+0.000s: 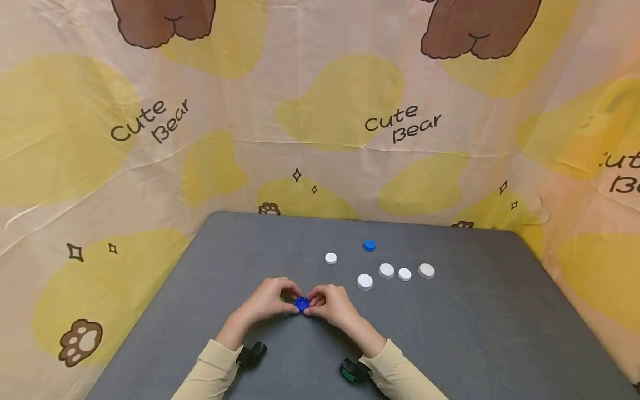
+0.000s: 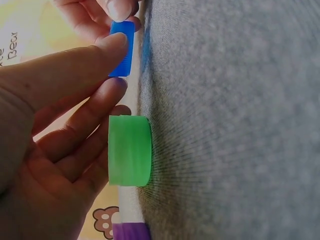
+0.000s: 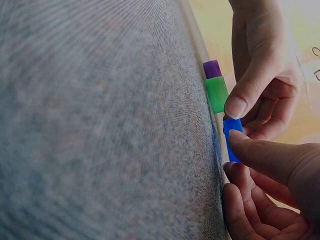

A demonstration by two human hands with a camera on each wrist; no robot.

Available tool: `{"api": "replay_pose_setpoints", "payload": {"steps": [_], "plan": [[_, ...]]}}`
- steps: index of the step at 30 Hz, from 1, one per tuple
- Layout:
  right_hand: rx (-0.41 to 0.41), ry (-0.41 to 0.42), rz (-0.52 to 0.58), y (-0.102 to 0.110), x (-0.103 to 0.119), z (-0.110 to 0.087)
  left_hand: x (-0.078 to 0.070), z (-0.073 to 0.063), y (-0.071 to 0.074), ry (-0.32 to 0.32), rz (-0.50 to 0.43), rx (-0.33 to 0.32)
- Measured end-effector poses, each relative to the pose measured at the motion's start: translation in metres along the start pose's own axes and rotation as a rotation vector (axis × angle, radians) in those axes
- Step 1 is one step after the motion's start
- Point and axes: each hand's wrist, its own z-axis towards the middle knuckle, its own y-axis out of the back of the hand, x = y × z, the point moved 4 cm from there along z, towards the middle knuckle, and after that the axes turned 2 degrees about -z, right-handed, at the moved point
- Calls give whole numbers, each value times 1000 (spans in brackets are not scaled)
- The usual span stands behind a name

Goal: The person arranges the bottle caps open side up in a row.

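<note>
Pinching a dark blue cap [image 1: 302, 304] with left hand [image 1: 274, 297] and right hand [image 1: 331, 305], thumbs and fingers on it, just right of green cap [image 2: 130, 151]. Purple cap [image 2: 131, 231] left of green cap, white caps [image 1: 386, 270] beyond it to the right

A grey table [image 1: 480, 339] with rounded far corners stands against a creased, cream-pink cloth [image 1: 325, 33]. The cloth rises behind the table and wraps round to its left and right, printed with yellow blotches [image 1: 340, 103], brown bears [image 1: 167, 25] high above the table's far edge, "Cute Bear" lettering [image 1: 404, 119] and, left of the table, a paw print [image 1: 80, 342]. The light is more orange right of the table.
</note>
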Motion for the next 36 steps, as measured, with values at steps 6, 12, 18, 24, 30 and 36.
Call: {"api": "replay_pose_setpoints", "payload": {"steps": [6,12,18,24,30,36], "plan": [[14,1,0,-1,-1,1,3,-1,0,3,-3,11],[24,1,4,-1,-1,2,3,-1,0,-6,10,23],[40,-1,11,-1,-2,1,4,-2,1,7,13,48],[52,-2,25,-1,-2,0,5,-3,1,10,10,60],[51,-1,18,-2,-2,1,5,-3,1,10,-2,69],[56,-10,2,-2,-1,1,7,-3,1,13,-11,69]]}}
